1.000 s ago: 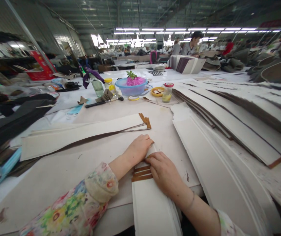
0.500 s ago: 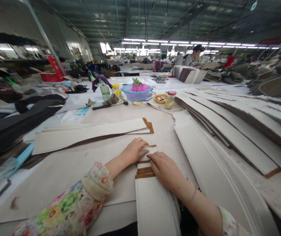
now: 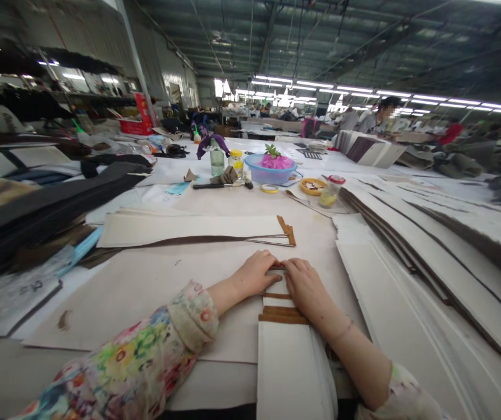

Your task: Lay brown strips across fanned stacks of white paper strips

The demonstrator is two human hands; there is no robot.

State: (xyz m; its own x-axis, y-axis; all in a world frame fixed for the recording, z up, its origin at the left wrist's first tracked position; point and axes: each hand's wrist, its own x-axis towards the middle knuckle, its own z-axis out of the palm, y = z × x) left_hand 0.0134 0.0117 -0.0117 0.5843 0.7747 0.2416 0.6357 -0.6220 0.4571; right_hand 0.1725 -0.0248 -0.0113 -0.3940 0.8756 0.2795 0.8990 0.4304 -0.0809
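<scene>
The left hand (image 3: 257, 273) and right hand (image 3: 309, 286) are both resting, fingers bent, at the far end of long white brown-ended strips (image 3: 292, 361) running toward the near edge of the beige surface (image 3: 222, 338); whether they're pinching is unclear.

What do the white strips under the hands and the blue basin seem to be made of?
White strips: matte, perhaps leather or coated fabric, judging by their thin stacked layers; exact material unclear. Blue basin: probably smooth plastic, given its slightly translucent wall.
</scene>
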